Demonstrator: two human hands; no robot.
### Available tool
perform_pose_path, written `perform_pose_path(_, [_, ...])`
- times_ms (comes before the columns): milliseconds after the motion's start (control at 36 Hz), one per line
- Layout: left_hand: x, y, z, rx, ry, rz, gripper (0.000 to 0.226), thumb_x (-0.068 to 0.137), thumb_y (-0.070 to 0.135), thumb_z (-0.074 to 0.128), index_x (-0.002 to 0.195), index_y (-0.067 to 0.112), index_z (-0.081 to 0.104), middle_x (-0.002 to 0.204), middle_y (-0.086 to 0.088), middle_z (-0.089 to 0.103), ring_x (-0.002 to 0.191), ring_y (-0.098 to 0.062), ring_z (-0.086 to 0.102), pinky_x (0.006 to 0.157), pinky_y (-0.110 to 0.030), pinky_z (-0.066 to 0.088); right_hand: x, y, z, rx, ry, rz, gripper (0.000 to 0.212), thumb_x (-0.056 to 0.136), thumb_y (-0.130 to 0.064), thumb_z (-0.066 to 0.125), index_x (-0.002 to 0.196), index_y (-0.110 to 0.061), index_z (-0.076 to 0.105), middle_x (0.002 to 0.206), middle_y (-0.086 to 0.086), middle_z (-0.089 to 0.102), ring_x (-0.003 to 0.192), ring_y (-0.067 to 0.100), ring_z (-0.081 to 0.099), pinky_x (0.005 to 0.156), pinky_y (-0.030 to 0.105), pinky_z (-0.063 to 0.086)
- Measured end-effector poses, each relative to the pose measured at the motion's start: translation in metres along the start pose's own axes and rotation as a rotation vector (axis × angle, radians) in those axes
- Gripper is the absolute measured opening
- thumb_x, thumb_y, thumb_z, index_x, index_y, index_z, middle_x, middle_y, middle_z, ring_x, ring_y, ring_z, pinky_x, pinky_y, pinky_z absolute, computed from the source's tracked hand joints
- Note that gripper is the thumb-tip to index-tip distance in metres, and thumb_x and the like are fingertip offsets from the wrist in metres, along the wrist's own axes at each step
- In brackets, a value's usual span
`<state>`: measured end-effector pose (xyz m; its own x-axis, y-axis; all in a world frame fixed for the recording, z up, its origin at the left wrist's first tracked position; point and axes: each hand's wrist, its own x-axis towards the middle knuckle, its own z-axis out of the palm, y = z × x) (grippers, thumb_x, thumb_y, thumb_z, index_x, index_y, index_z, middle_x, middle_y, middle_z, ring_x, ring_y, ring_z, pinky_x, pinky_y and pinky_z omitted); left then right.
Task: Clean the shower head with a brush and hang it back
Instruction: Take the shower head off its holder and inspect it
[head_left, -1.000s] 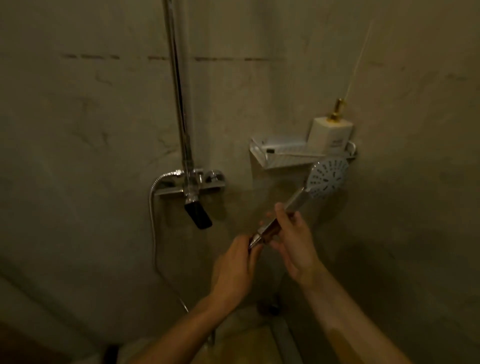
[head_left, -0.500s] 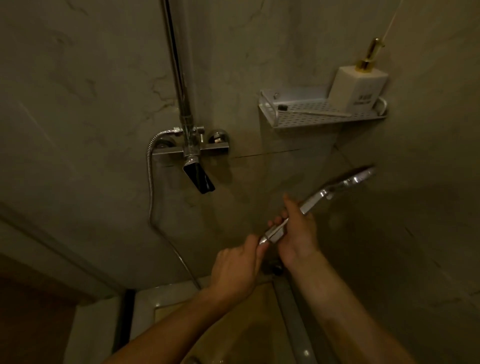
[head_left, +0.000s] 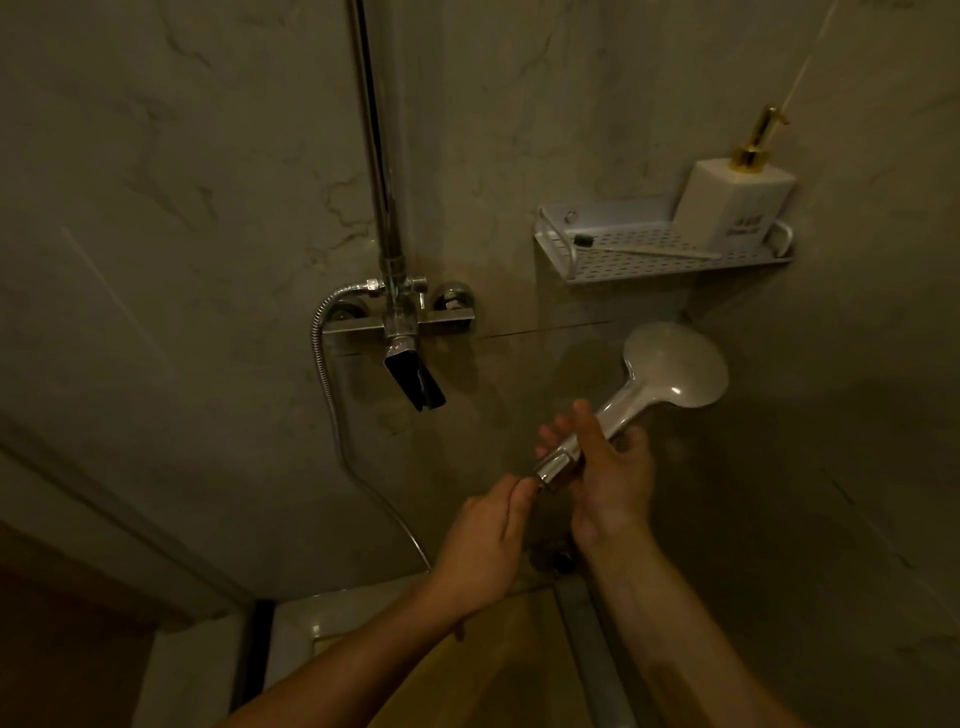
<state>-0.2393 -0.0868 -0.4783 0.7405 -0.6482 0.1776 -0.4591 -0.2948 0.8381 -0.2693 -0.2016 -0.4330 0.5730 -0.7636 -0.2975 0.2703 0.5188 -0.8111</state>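
Note:
The chrome shower head (head_left: 675, 366) is held out in front of the wall, its smooth back turned towards me and its round end pointing up and right. My right hand (head_left: 608, 467) grips its handle. My left hand (head_left: 488, 540) pinches the handle's lower end, where the metal hose (head_left: 324, 384) joins; that joint is hidden by my fingers. A white brush (head_left: 644, 250) with a dark tip lies on the perforated shelf (head_left: 576, 273) above.
The chrome riser pipe (head_left: 376, 156) runs up from the mixer tap (head_left: 402, 322), whose black spout points down. A white soap dispenser (head_left: 735, 202) with a gold pump stands on the shelf's right end. A floor drain (head_left: 553, 561) sits below my hands.
The shower head has been rolled in my hands: its nozzle face showed first, then its edge, now its back. The view has tilted downwards.

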Motion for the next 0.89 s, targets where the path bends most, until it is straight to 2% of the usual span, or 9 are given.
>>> perform_pose_path(83, [0.003, -0.002, -0.002, -0.116, -0.034, -0.072, 0.038, 0.099, 0.043, 0.028, 0.073, 0.026, 0.051, 0.057, 0.01, 0.047, 0.053, -0.003, 0.047, 0.059, -0.031, 0.039, 0.007, -0.001, 0.0, 0.025, -0.099, 0.112, 0.033, 0.093, -0.023, 0.058, 0.122, -0.01, 0.053, 0.099, 0.01, 0.068, 0.086, 0.023, 0.071, 0.077, 0.037, 0.056])
perform_pose_path(194, [0.004, -0.006, -0.005, -0.157, -0.111, -0.085, 0.041, 0.1, 0.041, 0.025, 0.07, 0.027, 0.049, 0.053, 0.01, 0.043, 0.048, 0.0, 0.041, 0.054, -0.025, 0.033, 0.011, -0.009, 0.005, 0.044, -0.137, 0.251, 0.018, 0.091, -0.028, 0.059, 0.102, -0.014, 0.057, 0.086, 0.004, 0.056, 0.077, 0.016, 0.056, 0.071, 0.031, 0.05])
perform_pose_path(306, [0.009, -0.002, -0.004, -0.122, -0.134, -0.067, 0.04, 0.101, 0.034, 0.026, 0.068, 0.027, 0.047, 0.053, 0.009, 0.044, 0.048, 0.001, 0.043, 0.055, -0.021, 0.033, 0.017, -0.003, 0.015, -0.193, -0.074, 0.078, 0.046, 0.086, -0.031, 0.069, 0.122, -0.011, 0.049, 0.091, 0.007, 0.058, 0.071, 0.015, 0.059, 0.062, 0.03, 0.053])
perform_pose_path(417, [0.012, -0.005, -0.01, -0.14, -0.13, -0.083, 0.04, 0.102, 0.03, 0.026, 0.069, 0.025, 0.048, 0.053, 0.008, 0.044, 0.048, 0.0, 0.044, 0.055, -0.02, 0.034, 0.023, -0.013, 0.014, -0.551, -0.166, 0.002, 0.025, 0.091, -0.015, 0.059, 0.111, -0.013, 0.043, 0.093, 0.01, 0.059, 0.076, 0.019, 0.062, 0.056, 0.031, 0.054])
perform_pose_path(528, [0.01, -0.007, -0.014, -0.095, -0.148, -0.045, 0.037, 0.102, 0.031, 0.026, 0.071, 0.027, 0.047, 0.056, 0.009, 0.045, 0.051, 0.0, 0.046, 0.055, -0.018, 0.033, 0.026, -0.034, 0.008, -0.739, -0.303, 0.099, 0.03, 0.089, -0.018, 0.065, 0.114, -0.005, 0.055, 0.096, 0.01, 0.068, 0.075, 0.017, 0.07, 0.051, 0.026, 0.055])
perform_pose_path(639, [0.014, -0.006, -0.014, -0.144, -0.115, -0.059, 0.038, 0.101, 0.032, 0.026, 0.072, 0.026, 0.049, 0.056, 0.008, 0.044, 0.05, -0.001, 0.043, 0.053, -0.018, 0.032, 0.029, -0.04, 0.006, -0.55, -0.366, 0.178, 0.041, 0.086, -0.011, 0.066, 0.123, -0.003, 0.05, 0.101, 0.014, 0.071, 0.085, 0.027, 0.073, 0.066, 0.042, 0.059])
perform_pose_path(750, [0.023, -0.01, -0.019, -0.131, -0.062, -0.054, 0.04, 0.101, 0.036, 0.026, 0.07, 0.026, 0.049, 0.056, 0.008, 0.044, 0.051, -0.002, 0.044, 0.056, -0.021, 0.034, 0.032, -0.034, 0.005, -0.188, -0.414, 0.231, 0.051, 0.092, 0.003, 0.053, 0.138, -0.011, 0.035, 0.126, 0.019, 0.061, 0.103, 0.038, 0.067, 0.084, 0.053, 0.055])
perform_pose_path(833, [0.026, -0.012, -0.021, -0.146, -0.052, -0.05, 0.043, 0.099, 0.041, 0.024, 0.069, 0.025, 0.05, 0.055, 0.007, 0.044, 0.051, -0.002, 0.043, 0.057, -0.021, 0.035, 0.028, -0.028, 0.009, -0.021, -0.391, 0.159, 0.046, 0.093, 0.006, 0.048, 0.132, -0.017, 0.043, 0.124, 0.012, 0.059, 0.105, 0.033, 0.065, 0.088, 0.053, 0.053])
perform_pose_path(889, [0.027, -0.012, -0.022, -0.166, -0.052, -0.052, 0.045, 0.1, 0.041, 0.024, 0.071, 0.021, 0.053, 0.055, 0.007, 0.044, 0.052, -0.003, 0.043, 0.057, -0.023, 0.035, 0.025, -0.021, 0.012, 0.028, -0.312, 0.102, 0.033, 0.092, 0.003, 0.05, 0.119, -0.015, 0.055, 0.112, 0.01, 0.061, 0.097, 0.025, 0.064, 0.083, 0.043, 0.056])
